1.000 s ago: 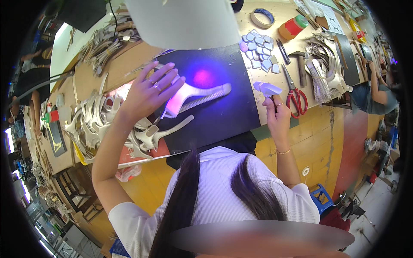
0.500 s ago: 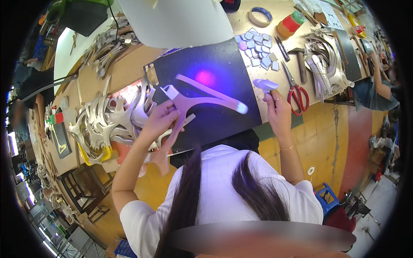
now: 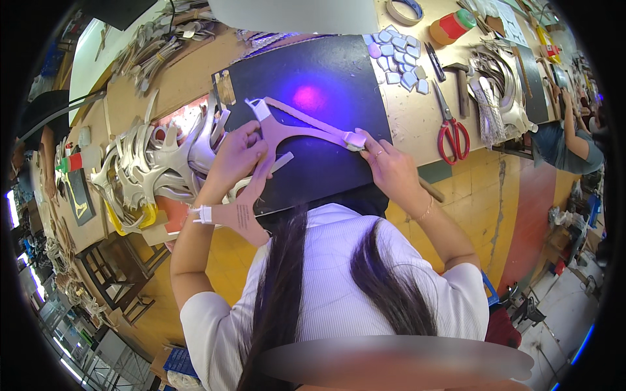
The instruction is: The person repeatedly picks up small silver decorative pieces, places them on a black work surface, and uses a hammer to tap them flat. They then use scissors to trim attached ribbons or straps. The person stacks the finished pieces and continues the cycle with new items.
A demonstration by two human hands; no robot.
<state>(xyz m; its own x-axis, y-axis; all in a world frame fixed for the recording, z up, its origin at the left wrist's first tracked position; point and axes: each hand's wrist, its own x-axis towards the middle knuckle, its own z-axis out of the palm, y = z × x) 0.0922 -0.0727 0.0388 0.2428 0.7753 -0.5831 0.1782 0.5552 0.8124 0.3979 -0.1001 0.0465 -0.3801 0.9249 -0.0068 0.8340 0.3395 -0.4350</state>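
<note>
Seen from the head camera: left hand [image 3: 236,156] clamped around the middle of a pale pink, flat, forked leather upper piece [image 3: 287,133] lying on the black mat [image 3: 326,72] near the surface's [image 3: 417,124] front edge, right hand [image 3: 390,168] pinching its taped tip. Likely to skew or crease if the thin, floppy strap slides on the smooth mat. Farther right, red-handled scissors [image 3: 451,137].

The scene was brightly, evenly lit. A violet glare spot lay on the black mat [image 3: 326,98]. Fisheye distortion bent edges toward a dark rim, and a blurred patch smeared the bottom.
</note>
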